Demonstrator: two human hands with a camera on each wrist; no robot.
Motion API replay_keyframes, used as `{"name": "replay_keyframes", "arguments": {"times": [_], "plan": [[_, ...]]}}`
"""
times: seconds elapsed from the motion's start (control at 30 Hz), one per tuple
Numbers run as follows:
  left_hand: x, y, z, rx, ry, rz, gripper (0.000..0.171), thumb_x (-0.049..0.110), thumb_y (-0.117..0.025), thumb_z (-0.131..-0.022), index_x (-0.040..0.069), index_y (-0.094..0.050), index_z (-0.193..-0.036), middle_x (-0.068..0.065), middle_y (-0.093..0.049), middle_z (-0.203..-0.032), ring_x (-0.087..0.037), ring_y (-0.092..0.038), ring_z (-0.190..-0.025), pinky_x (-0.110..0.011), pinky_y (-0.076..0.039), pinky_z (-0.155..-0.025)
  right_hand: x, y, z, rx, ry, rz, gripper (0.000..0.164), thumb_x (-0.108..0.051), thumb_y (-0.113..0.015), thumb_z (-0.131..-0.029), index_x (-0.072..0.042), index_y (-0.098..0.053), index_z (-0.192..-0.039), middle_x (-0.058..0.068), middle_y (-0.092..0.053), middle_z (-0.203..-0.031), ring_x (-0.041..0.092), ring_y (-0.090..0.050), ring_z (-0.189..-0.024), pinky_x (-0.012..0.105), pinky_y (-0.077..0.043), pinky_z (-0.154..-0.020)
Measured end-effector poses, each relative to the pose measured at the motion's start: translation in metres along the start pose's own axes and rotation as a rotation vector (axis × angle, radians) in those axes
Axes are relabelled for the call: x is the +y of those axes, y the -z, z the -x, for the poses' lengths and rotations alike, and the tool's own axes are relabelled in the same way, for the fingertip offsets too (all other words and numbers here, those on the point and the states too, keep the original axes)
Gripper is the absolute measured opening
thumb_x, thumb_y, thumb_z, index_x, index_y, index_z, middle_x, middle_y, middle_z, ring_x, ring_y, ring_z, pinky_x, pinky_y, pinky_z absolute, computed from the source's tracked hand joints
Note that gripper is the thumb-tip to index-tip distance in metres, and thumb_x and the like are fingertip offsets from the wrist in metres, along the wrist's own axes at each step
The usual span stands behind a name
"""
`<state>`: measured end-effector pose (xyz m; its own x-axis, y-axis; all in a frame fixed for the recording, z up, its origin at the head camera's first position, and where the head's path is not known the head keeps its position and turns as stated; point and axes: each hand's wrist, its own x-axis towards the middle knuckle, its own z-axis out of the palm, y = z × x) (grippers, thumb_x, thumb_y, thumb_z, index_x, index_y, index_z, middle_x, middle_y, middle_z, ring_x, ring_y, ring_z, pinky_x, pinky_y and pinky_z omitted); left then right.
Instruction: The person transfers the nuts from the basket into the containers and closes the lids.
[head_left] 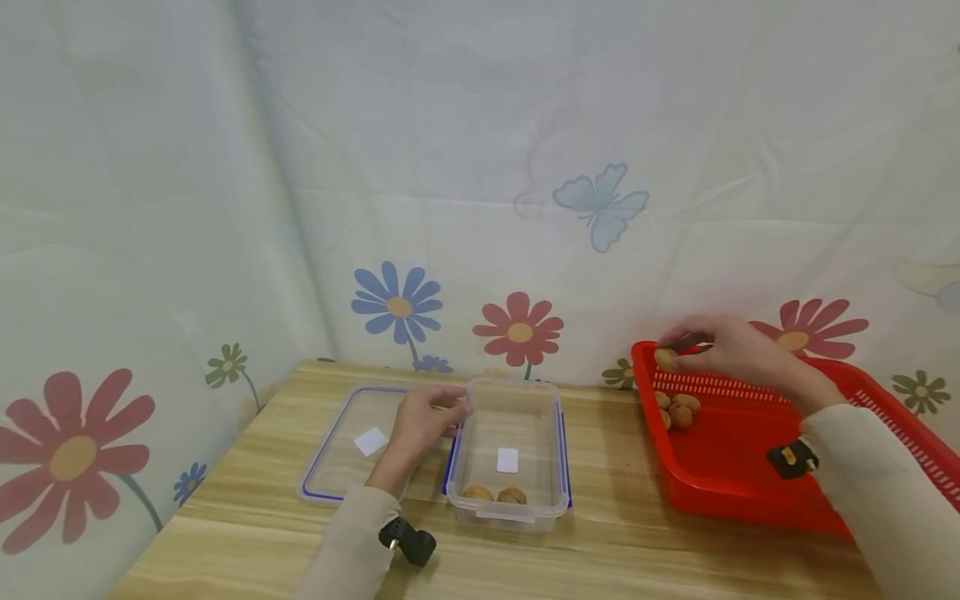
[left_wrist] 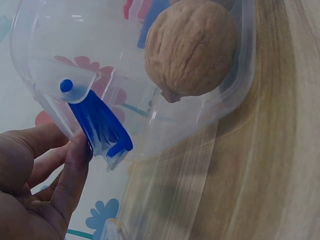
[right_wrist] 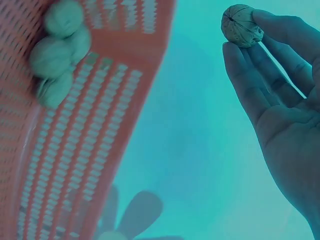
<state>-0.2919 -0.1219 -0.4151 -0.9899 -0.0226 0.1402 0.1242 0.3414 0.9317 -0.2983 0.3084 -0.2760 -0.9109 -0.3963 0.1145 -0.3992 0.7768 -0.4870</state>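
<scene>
Between thumb and fingertips my right hand [head_left: 720, 350] pinches a walnut [right_wrist: 242, 26], held up over the left rear rim of the red plastic basket [head_left: 757, 508]. Several walnuts [head_left: 681, 413] lie together in that basket's left corner. My left hand [head_left: 426, 418] grips the left rim of a clear plastic container [head_left: 517, 518], its fingers beside a blue latch [left_wrist: 102, 122]. Inside, at the near end, sit two walnuts, one of them a brown walnut [head_left: 512, 496]; a walnut [left_wrist: 192, 47] looms large in the left wrist view.
A clear lid [head_left: 337, 442] with a blue seal lies flat left of the container, partly behind the left hand. The wooden table [head_left: 607, 542] runs up to a flowered curtain [head_left: 465, 217] at the back and left. A white label [head_left: 507, 460] shows in the container.
</scene>
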Motion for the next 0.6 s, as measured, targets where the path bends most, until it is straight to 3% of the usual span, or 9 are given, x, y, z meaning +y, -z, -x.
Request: {"name": "replay_keyframes", "arguments": {"times": [0.2,0.4,0.6], "plan": [[0.0,0.0,0.0,0.001,-0.003,-0.006,0.033,0.011,-0.082,-0.094,-0.002,-0.076,-0.123,-0.015,-0.077,-0.106,-0.024,-0.076,-0.081,-0.034,-0.066,-0.07,-0.024,-0.006,0.0,0.028,0.063,-0.031,0.038,-0.02,-0.084,-0.094,-0.013,-0.073,-0.13,0.003,-0.074,-0.122,0.027,-0.068,-0.111,0.045,-0.062,-0.095],[0.001,0.001,0.001,0.002,0.005,-0.002,0.032,0.012,-0.082,-0.094,-0.001,-0.076,-0.123,-0.015,-0.077,-0.105,-0.023,-0.075,-0.078,-0.033,-0.066,-0.069,-0.041,-0.018,-0.003,0.064,0.157,-0.039,0.033,-0.012,-0.084,-0.093,-0.014,-0.075,-0.125,0.0,-0.075,-0.118,0.023,-0.069,-0.107,0.023,-0.059,-0.09],[0.001,0.001,0.001,-0.002,0.003,-0.007,0.033,0.012,-0.082,-0.095,-0.001,-0.076,-0.124,-0.015,-0.077,-0.105,-0.023,-0.075,-0.077,-0.033,-0.066,-0.07,-0.057,-0.032,-0.006,0.069,0.219,-0.118,0.031,-0.011,-0.083,-0.093,-0.014,-0.076,-0.123,0.0,-0.074,-0.117,0.023,-0.069,-0.106,0.021,-0.059,-0.09]]}}
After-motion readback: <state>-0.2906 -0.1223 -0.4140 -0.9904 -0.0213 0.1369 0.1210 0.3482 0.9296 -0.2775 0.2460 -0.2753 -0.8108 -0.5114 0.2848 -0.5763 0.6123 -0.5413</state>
